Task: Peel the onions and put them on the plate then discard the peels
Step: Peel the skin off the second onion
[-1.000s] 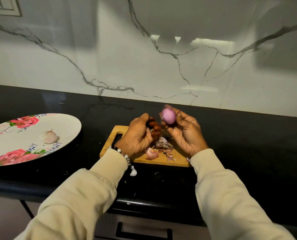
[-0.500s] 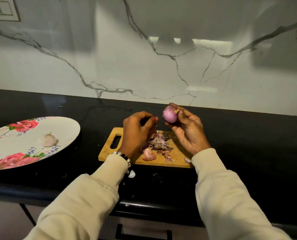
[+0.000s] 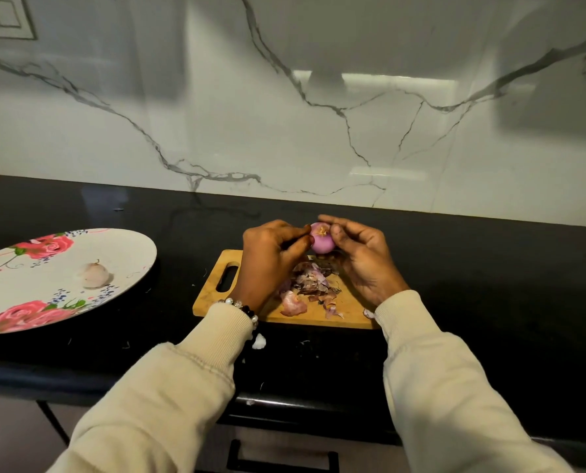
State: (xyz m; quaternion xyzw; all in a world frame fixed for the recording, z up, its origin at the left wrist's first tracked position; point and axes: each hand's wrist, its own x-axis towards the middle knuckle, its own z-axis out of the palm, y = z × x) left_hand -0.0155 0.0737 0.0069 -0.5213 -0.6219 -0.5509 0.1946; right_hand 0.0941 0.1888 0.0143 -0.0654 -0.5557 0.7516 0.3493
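Note:
A small purple onion (image 3: 321, 241) is held above the wooden cutting board (image 3: 213, 291). My right hand (image 3: 361, 257) grips it from the right with thumb and fingers curled round it. My left hand (image 3: 269, 257) has its fingertips pinched against the onion's left side. A heap of dry purple peels (image 3: 310, 283) and a pink peel piece (image 3: 293, 304) lie on the board under my hands. One pale peeled onion (image 3: 94, 274) lies on the floral plate (image 3: 124, 247) at the left.
The black countertop (image 3: 489, 285) runs along a white marble wall (image 3: 318, 114). A small white scrap (image 3: 259, 342) lies on the counter just in front of the board. A drawer handle (image 3: 281, 454) shows below the counter edge.
My left hand has come back to the onion, fingertips now against its left side. The onion has turned so its root end faces me, and both hands sit a little lower.

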